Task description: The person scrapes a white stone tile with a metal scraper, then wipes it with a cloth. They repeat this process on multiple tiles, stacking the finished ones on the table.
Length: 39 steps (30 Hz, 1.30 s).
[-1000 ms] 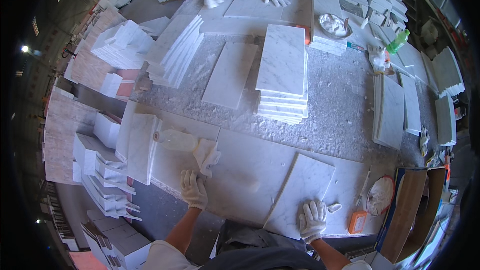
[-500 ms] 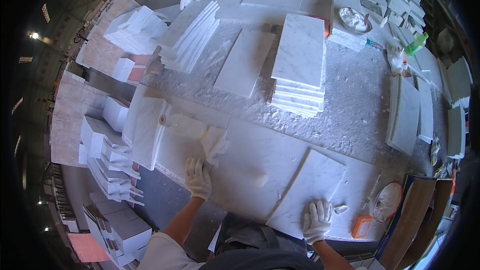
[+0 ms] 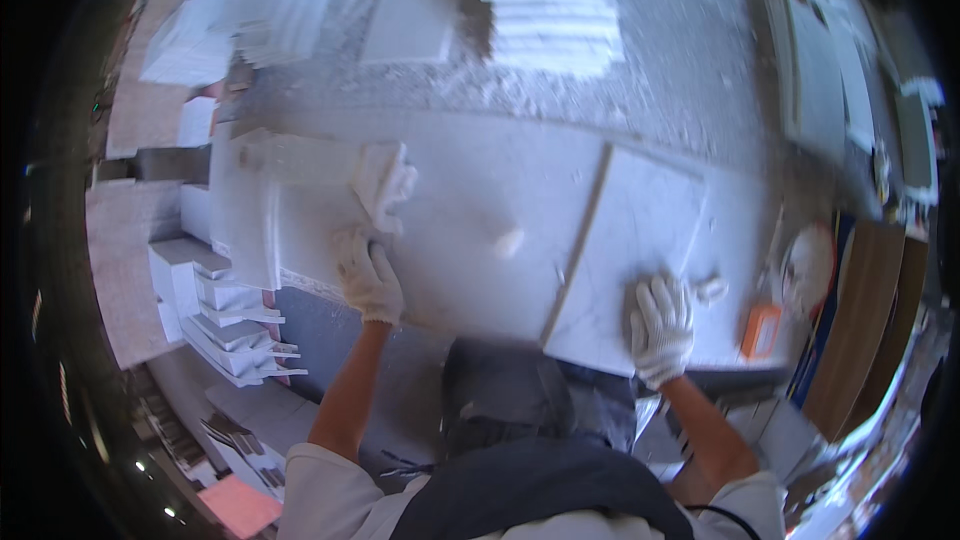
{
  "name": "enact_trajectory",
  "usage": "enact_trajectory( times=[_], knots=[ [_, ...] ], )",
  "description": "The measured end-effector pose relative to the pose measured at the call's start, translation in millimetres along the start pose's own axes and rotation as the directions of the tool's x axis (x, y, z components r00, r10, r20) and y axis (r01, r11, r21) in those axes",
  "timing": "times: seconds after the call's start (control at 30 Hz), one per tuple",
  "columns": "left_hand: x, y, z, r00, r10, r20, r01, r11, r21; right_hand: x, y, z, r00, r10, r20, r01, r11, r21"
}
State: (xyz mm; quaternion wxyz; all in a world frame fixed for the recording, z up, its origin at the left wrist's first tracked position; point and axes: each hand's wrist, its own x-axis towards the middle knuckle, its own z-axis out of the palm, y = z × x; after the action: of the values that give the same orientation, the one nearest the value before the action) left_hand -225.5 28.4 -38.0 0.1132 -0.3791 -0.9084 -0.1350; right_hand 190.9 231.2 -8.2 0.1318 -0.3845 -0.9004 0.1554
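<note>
My right hand (image 3: 662,332), in a white knit glove, lies with extended fingers on a veined marble tile (image 3: 630,240), near its front right corner. That tile rests on a larger pale slab (image 3: 470,190). At the slab's front edge, my left hand (image 3: 368,278), gloved too, touches the surface with its fingers apart and nothing visible in them. Just beyond it lies a crumpled white glove (image 3: 382,185), beside a blurred clear bottle (image 3: 305,158). A small white lump (image 3: 509,243) sits between my hands. Another small white piece (image 3: 711,290) is right of my right hand.
An orange block-shaped thing (image 3: 761,330) and a round dish of white material (image 3: 806,270) stand at right, beside a cardboard box (image 3: 853,310). Stacked tiles (image 3: 550,30) stand on the dusty far surface. More tiles (image 3: 815,75) lean at far right; cut white pieces (image 3: 225,305) fill the left.
The view has tipped down toward my body, so the slab sits higher in the picture and the co-worker opposite is out of view. My hands stay about where they were on slab and tile.
</note>
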Motion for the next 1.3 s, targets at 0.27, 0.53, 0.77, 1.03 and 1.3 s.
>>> enact_trajectory(
  times=[0.27,0.53,0.77,1.03,1.3],
  knots=[
    [5,7,-1,0.986,0.106,-0.129,-0.123,0.983,-0.137,-6,2,2,0.971,-0.096,-0.22,0.099,0.995,0.003],
    [2,3,2,0.972,0.147,-0.186,-0.168,0.981,-0.1,-17,10,10,0.945,-0.171,-0.279,0.164,0.985,-0.048],
    [-2,-9,9,0.992,0.064,-0.106,-0.072,0.995,-0.075,-10,-41,4,0.99,-0.128,0.057,0.135,0.98,-0.146],
    [-4,-9,13,0.988,0.036,-0.147,-0.051,0.994,-0.1,76,-53,23,0.944,-0.153,0.292,0.227,0.944,-0.239],
    [-3,-11,15,0.984,0.022,-0.178,-0.041,0.994,-0.103,155,34,28,0.981,0.134,0.137,-0.066,0.907,-0.416]
  ],
)
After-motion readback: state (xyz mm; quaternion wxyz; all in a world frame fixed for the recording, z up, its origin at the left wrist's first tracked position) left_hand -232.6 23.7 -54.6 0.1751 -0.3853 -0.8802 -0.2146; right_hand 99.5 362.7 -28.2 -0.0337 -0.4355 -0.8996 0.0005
